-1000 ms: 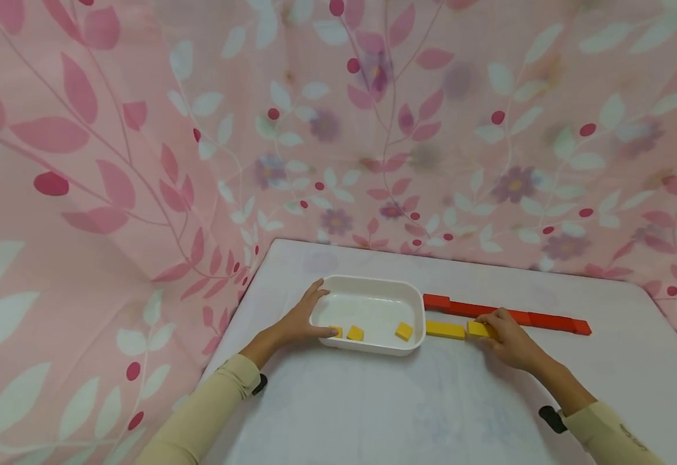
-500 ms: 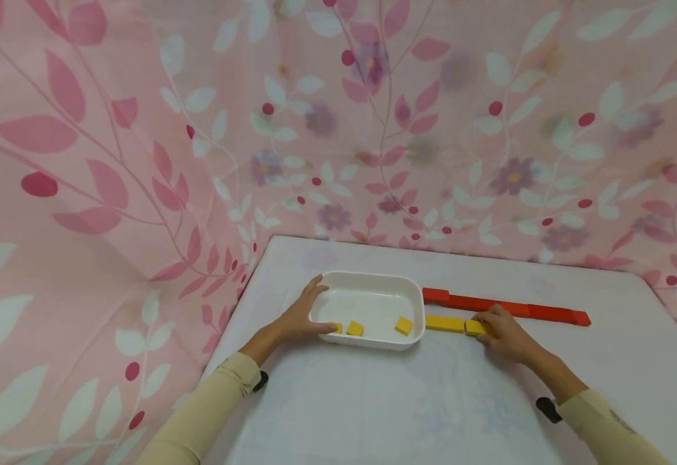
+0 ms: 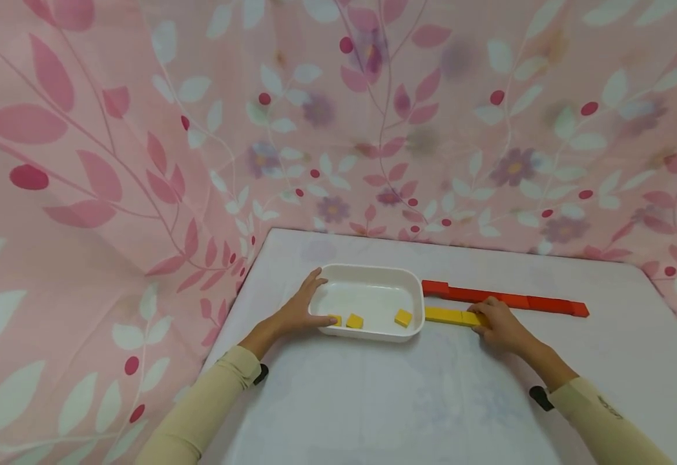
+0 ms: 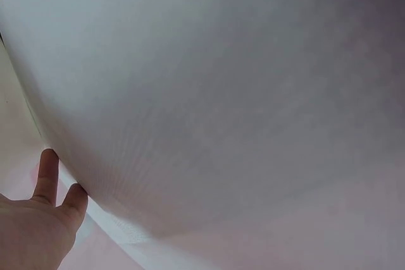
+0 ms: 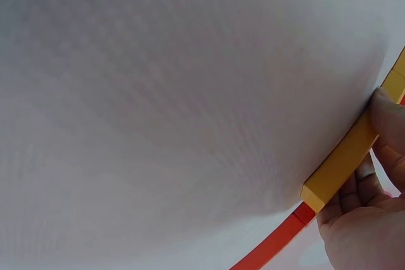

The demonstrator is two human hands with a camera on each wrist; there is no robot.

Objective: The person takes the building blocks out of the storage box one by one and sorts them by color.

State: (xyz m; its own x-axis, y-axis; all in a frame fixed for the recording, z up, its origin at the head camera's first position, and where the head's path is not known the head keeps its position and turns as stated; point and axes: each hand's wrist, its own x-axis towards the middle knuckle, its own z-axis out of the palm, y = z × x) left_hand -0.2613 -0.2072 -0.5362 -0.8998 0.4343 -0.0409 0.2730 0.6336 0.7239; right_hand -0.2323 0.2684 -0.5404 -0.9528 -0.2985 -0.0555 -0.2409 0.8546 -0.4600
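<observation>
A white rectangular dish (image 3: 373, 334) stands on the table, its left end held by my left hand (image 3: 293, 316). The thumb lies over the near rim and the fingers reach the far-left side. Several small yellow pieces (image 3: 403, 317) lie inside along the near side, one partly under the thumb. My right hand (image 3: 504, 328) pinches a long yellow block (image 5: 342, 162) between thumb and fingers, low at the table. Its left end meets another yellow block (image 3: 443, 315) that runs up to the dish. In the left wrist view, two fingers (image 4: 48, 175) show beside a pale surface.
Behind the yellow blocks, a row of red blocks (image 3: 550, 304) runs rightward from the dish's far-right side. A white cloth (image 3: 373, 400) covers the table. Pink floral fabric (image 3: 466, 129) hangs at the back and left.
My right hand has slid its yellow block slightly left, and the narrow gap to the neighbouring yellow block has closed. My left hand keeps its hold on the dish. The head view has tilted slightly.
</observation>
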